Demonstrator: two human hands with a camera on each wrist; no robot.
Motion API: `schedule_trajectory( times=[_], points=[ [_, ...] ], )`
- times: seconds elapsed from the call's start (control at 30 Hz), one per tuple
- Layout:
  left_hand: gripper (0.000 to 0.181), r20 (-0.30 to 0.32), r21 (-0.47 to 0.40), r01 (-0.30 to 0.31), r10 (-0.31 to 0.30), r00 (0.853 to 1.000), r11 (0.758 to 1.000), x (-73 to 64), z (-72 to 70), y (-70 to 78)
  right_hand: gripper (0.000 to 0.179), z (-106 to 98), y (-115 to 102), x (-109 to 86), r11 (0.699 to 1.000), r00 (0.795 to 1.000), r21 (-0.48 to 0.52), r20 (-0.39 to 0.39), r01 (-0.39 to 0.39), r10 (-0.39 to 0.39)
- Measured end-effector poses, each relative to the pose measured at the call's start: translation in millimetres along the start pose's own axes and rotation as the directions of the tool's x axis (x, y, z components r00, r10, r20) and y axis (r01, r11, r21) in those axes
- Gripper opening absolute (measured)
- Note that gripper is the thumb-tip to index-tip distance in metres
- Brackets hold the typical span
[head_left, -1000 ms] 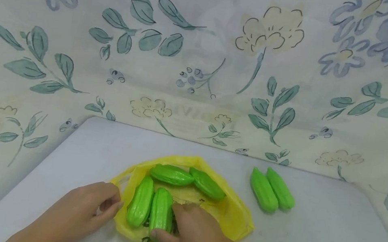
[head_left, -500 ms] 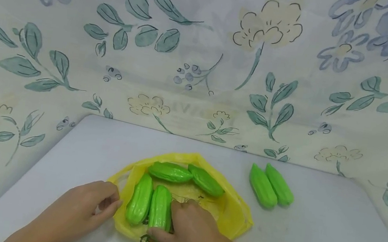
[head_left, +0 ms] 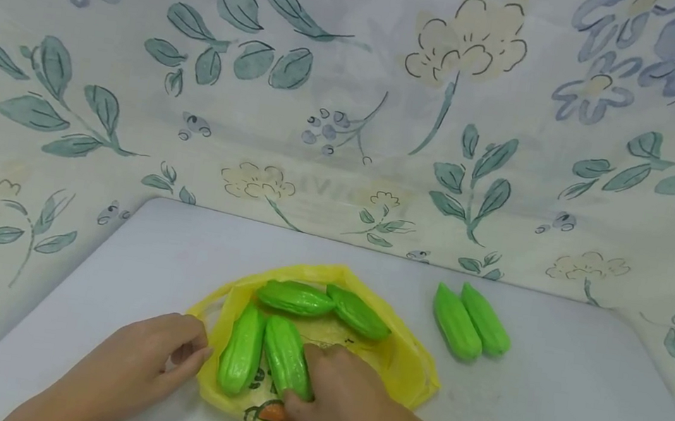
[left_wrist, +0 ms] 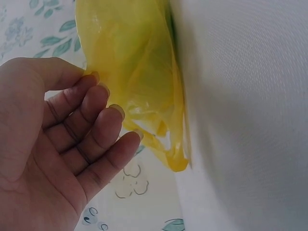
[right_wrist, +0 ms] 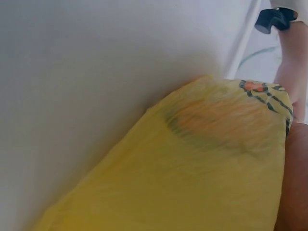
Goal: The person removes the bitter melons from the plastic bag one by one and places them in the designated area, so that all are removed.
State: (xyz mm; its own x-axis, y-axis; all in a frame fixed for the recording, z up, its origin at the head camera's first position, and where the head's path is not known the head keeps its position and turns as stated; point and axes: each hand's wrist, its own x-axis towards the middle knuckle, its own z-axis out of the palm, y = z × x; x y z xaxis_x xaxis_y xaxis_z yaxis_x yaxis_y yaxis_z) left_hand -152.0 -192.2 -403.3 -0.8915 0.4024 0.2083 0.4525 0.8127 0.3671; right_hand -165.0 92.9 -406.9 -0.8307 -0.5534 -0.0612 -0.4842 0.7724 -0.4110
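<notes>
Clasped by the right hand (head_left: 346, 398) inside the yellow bag (head_left: 417, 381), towards nine o'clock, the glossy gourd (head_left: 284, 351) looks firm, light and perhaps slippery, best held mid-length, while the left hand (head_left: 154, 361) pinches the bag's limp edge at nine o'clock.

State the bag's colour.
Yellow: the bag shows best in the head view.
</notes>
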Motion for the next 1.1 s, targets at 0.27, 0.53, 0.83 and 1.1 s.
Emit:
schedule_trajectory(
  times=[0.27,0.53,0.83,1.1],
  points=[
    [0.026,-0.009,-0.005,0.006,-0.006,1.0,1.0,1.5,-0.5,-0.4,0.03,-1.5,3.2,-0.4,1.0,1.0,0.014,0.003,0.012,-0.012],
    [0.026,-0.013,-0.005,-0.004,0.004,1.0,1.0,1.0,-0.4,-1.8,0.027,-4.0,6.3,1.3,1.0,1.0,0.004,0.024,0.015,-0.015],
    [0.025,0.005,-0.005,0.021,-0.021,1.0,1.0,0.8,-0.4,-2.1,0.026,-5.4,6.8,3.4,1.0,0.999,0.016,0.049,0.004,-0.005],
    [0.024,0.016,0.002,0.031,-0.031,0.999,1.0,1.4,-1.3,-2.6,0.026,-7.5,9.5,3.7,1.0,0.998,0.029,0.067,0.0,-0.002]
  ],
)
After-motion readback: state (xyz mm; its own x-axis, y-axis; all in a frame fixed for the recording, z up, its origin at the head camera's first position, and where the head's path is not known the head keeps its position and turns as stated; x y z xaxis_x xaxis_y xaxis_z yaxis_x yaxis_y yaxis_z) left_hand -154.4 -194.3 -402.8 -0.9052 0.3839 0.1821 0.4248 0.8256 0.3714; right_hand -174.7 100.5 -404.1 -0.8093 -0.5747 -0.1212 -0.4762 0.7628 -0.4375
